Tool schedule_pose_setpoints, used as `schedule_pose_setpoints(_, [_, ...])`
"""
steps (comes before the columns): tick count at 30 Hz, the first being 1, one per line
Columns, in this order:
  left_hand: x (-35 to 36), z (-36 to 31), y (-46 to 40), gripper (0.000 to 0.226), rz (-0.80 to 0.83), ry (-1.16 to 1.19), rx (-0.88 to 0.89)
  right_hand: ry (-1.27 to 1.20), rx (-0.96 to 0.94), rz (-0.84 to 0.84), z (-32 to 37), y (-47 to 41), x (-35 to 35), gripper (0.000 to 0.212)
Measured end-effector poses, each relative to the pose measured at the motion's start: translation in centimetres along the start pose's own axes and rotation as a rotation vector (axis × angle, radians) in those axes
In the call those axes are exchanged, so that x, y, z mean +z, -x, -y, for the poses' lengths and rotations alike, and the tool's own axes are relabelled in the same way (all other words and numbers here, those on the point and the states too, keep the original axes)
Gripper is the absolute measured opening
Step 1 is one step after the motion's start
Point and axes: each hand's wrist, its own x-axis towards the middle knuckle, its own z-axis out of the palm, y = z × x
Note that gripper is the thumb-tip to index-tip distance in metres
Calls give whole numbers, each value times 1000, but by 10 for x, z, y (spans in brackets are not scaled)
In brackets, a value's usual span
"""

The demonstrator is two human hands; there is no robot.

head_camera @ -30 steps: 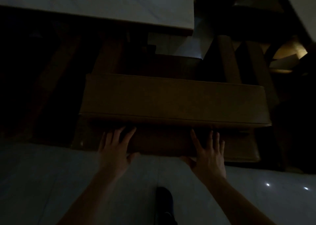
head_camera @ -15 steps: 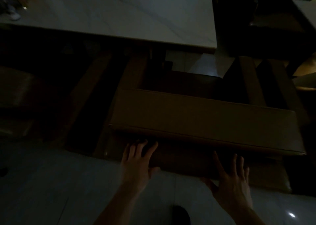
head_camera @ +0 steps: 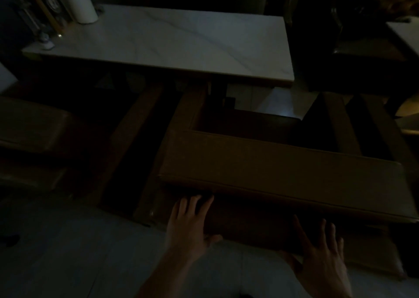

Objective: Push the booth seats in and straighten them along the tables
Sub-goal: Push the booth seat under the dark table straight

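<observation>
On seat back [head_camera: 283, 175] — both hands, prob. flat.

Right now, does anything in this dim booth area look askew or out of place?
Yes. The booth seat sits angled to the marble table, with floor showing between them. Both hands, left hand and right hand, lie flat and open against its back. Nothing looks spilled or damaged, though the light is poor.

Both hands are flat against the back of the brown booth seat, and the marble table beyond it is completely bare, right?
Not quite. Both hands, left and right, do press the booth seat, but the head view shows the table is not bare: a white roll and small items stand at its far left end.
</observation>
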Motion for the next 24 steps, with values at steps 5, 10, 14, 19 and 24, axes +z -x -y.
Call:
schedule_pose_setpoints(5, [11,10,2,97,-63,33,27,-33,-14,-69,-1,3,8,98])
schedule_pose_setpoints(10, [10,7,11,92,-85,95,10,-36,-37,-94,-6,5,9,94])
schedule_pose_setpoints(14, [10,8,16,91,-97,73,17,-54,-29,-65,-2,15,9,89])
schedule_pose_setpoints(19, [8,8,21,92,-82,51,10,-8,-75,-70,-2,24,9,90])
schedule_pose_setpoints(24, [-11,7,9,88,9,-18,-15,16,-104,-80,4,21,-3,88])
